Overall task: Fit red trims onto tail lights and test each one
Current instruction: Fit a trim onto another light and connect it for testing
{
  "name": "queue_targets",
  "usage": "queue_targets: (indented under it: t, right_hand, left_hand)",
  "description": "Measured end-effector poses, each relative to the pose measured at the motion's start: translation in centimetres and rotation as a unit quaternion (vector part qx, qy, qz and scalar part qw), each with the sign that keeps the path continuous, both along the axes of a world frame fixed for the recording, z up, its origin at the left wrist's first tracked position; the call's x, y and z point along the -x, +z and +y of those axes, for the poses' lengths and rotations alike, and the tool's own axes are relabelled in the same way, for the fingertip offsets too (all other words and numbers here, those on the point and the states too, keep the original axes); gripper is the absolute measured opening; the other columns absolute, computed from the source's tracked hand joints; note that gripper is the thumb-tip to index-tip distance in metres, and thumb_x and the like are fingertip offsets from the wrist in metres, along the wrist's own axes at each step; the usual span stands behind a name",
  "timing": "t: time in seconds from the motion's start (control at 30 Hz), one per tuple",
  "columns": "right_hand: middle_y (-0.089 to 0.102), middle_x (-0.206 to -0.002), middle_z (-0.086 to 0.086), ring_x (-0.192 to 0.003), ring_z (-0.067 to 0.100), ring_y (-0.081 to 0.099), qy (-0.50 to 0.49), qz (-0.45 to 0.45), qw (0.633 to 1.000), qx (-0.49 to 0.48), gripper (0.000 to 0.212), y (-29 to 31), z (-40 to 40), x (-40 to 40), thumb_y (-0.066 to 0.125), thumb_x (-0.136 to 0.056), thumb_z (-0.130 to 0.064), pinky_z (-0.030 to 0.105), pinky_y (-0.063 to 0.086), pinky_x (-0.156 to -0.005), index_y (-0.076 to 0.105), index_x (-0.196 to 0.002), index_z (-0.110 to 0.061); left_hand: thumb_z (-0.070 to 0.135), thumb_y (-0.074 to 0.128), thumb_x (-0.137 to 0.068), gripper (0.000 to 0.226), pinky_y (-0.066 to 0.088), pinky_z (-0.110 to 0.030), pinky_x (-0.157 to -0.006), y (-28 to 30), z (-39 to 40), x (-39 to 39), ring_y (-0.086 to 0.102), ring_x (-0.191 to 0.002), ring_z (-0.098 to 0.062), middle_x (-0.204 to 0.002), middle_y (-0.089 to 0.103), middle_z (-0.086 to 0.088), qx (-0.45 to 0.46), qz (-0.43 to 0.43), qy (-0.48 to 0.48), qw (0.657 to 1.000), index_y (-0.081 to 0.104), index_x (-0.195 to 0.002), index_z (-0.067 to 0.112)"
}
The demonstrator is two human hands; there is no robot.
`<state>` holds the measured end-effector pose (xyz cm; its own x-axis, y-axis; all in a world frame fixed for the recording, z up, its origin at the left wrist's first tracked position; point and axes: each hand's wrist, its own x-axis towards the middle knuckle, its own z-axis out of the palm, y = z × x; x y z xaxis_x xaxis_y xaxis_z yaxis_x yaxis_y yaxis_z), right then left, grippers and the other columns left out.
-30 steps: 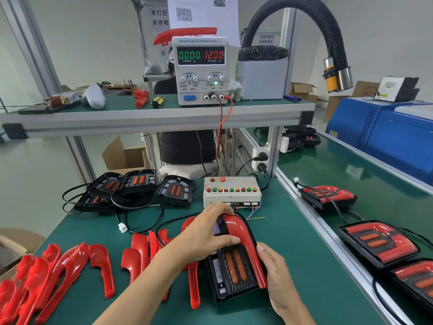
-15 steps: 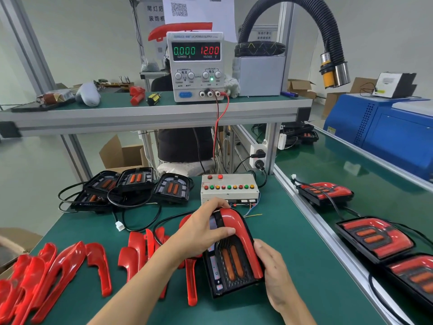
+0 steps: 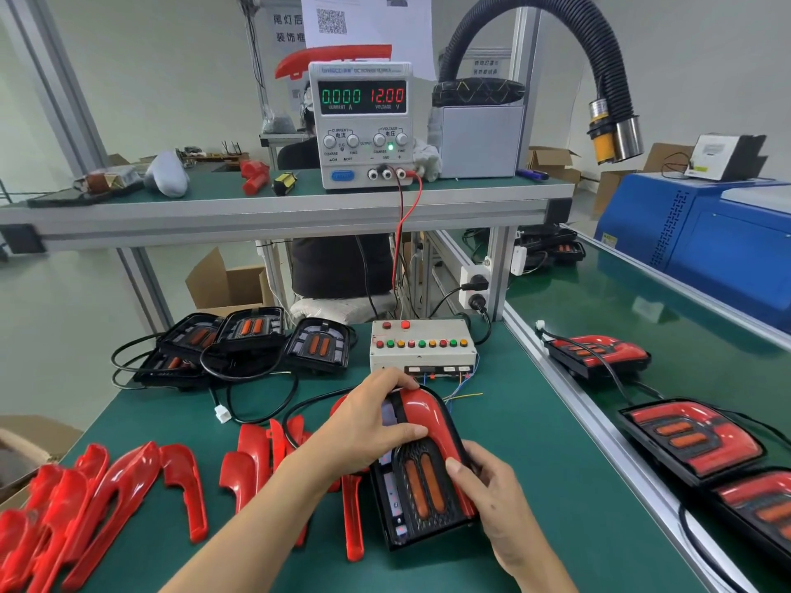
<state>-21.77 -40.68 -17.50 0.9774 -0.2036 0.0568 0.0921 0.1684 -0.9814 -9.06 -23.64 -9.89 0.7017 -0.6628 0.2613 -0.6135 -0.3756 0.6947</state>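
On the green desk, a black tail light lay near the front edge with a red trim laid over its right side. The left hand curled over its far left corner, thumb pressing the trim. The right hand gripped the right edge, fingers curled around it. Spare trims lay to the left.

A single head-worn view looks forward and down across the green workbench, close over both hands at the near edge, reaching the power supply on the far shelf.
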Motion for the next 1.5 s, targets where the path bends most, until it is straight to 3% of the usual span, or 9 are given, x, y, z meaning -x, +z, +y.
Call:
queue_targets:
  t: [0.17, 0.47, 0.57, 0.7, 0.87, 1.1, 1.2, 1.33, 1.5]
  right_hand:
    - [0.076, -0.109, 0.016, -0.103, 0.037, 0.072, -0.008, -0.004, 1.0, 0.003, 0.039, -0.3, 0.0, 0.0, 0.073, -0.084, -0.045, 0.049, 0.06, -0.091, 0.074, -0.116, -0.024]
    - [0.077, -0.11, 0.008, -0.102, 0.027, 0.074, -0.02, -0.012, 0.998, 0.061, 0.038, -0.5, 0.3, -0.2, 0.071, -0.085, -0.046, 0.039, 0.059, -0.09, 0.074, -0.12, -0.03]
    - [0.077, -0.112, 0.005, -0.103, 0.02, 0.074, -0.019, -0.019, 0.996, 0.086, 0.038, -0.4, 0.4, -0.1, 0.069, -0.088, -0.043, 0.028, 0.056, -0.086, 0.072, -0.124, -0.03]
    - [0.076, -0.116, 0.003, -0.108, 0.018, 0.072, -0.015, -0.018, 0.993, 0.112, 0.041, -0.3, 0.4, -0.1, 0.069, -0.091, -0.045, 0.023, 0.055, -0.088, 0.069, -0.13, -0.032]
    - [0.073, -0.125, -0.006, -0.119, 0.013, 0.067, -0.017, -0.026, 0.989, 0.142, 0.045, -0.2, 0.4, 0.0, 0.066, -0.091, -0.052, 0.028, 0.052, -0.1, 0.064, -0.134, -0.039]
    - [0.07, -0.126, -0.017, -0.12, 0.002, 0.063, -0.02, -0.031, 0.976, 0.215, 0.044, -0.3, 0.7, 0.3, 0.057, -0.092, -0.056, 0.017, 0.047, -0.1, 0.058, -0.135, -0.053]
    - [0.069, -0.111, -0.005, -0.108, 0.004, 0.063, -0.048, -0.018, 0.97, 0.236, 0.046, -0.3, 0.8, 0.2, 0.048, -0.083, -0.073, 0.03, 0.049, -0.1, 0.058, -0.127, -0.063]
    - [0.074, -0.115, -0.01, -0.11, 0.008, 0.067, -0.087, -0.028, 0.978, 0.186, 0.057, -0.2, 0.9, 0.1, 0.046, -0.084, -0.074, 0.04, 0.053, -0.099, 0.068, -0.125, -0.042]
    - [0.075, -0.114, -0.017, -0.102, 0.005, 0.071, -0.144, -0.042, 0.977, 0.151, 0.056, 1.6, 1.5, -0.7, 0.047, -0.084, -0.074, 0.035, 0.057, -0.091, 0.068, -0.124, -0.04]
  left_hand:
    - [0.037, 0.083, -0.08, 0.047, 0.046, -0.027, -0.101, 0.5, -0.3, 0.1, 0.054, -0.115, -0.002, -0.12, 0.057, 0.013, -0.008, -0.012, 0.001, 1.0, 0.057, -0.119, 0.033]
    - [0.036, 0.072, -0.091, 0.026, 0.048, -0.027, -0.101, 0.7, 0.4, -0.3, 0.062, -0.114, -0.003, -0.117, 0.067, 0.012, 0.058, 0.09, 0.032, 0.994, 0.058, -0.113, 0.037]
    - [0.03, 0.077, -0.087, 0.028, 0.05, -0.018, -0.089, 1.3, 0.5, -0.8, 0.068, -0.104, -0.008, -0.108, 0.072, 0.002, 0.069, 0.182, 0.024, 0.981, 0.061, -0.11, 0.033]
    - [0.027, 0.079, -0.087, 0.031, 0.05, -0.035, -0.105, 2.2, 0.6, -1.8, 0.067, -0.114, -0.02, -0.117, 0.073, -0.005, 0.051, 0.277, 0.017, 0.959, 0.07, -0.116, 0.02]
    - [0.011, 0.075, -0.089, 0.032, 0.055, -0.036, -0.1, 2.5, 0.4, -1.0, 0.07, -0.102, -0.023, -0.115, 0.073, -0.016, 0.101, 0.358, -0.015, 0.928, 0.067, -0.118, 0.002]
    - [0.004, 0.076, -0.087, 0.031, 0.056, -0.025, -0.087, 2.6, 0.4, -0.2, 0.068, -0.089, -0.016, -0.096, 0.072, -0.008, 0.117, 0.333, 0.007, 0.936, 0.065, -0.114, -0.005]
    - [0.005, 0.077, -0.085, 0.032, 0.057, -0.029, -0.091, 2.5, 0.4, 0.0, 0.068, -0.089, -0.017, -0.096, 0.073, -0.009, 0.123, 0.329, 0.014, 0.936, 0.065, -0.114, -0.004]
    - [0.005, 0.08, -0.083, 0.035, 0.056, -0.042, -0.098, 2.6, 0.0, 0.5, 0.069, -0.092, -0.022, -0.108, 0.073, -0.023, 0.12, 0.327, 0.013, 0.937, 0.065, -0.114, -0.001]
    - [0.01, 0.082, -0.082, 0.03, 0.056, -0.041, -0.094, 3.1, -0.6, 1.3, 0.069, -0.087, -0.017, -0.098, 0.076, -0.011, 0.089, 0.293, 0.004, 0.952, 0.067, -0.108, 0.005]
